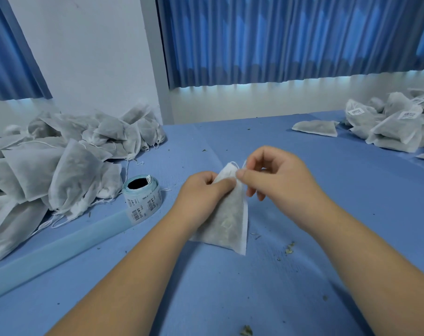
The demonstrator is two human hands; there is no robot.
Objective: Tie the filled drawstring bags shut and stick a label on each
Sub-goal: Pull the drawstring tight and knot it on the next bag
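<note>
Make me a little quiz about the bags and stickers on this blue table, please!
1. True or false: the roll of barcode labels stands left of the drawstring bag being tied.
2. Which pile of bags shows labels stuck on? A) the left pile B) the right pile C) both
3. Fill in: the left hand grips the bag's neck while the right hand pinches its white ____.
Key: 1 true; 2 B; 3 drawstring.
</note>
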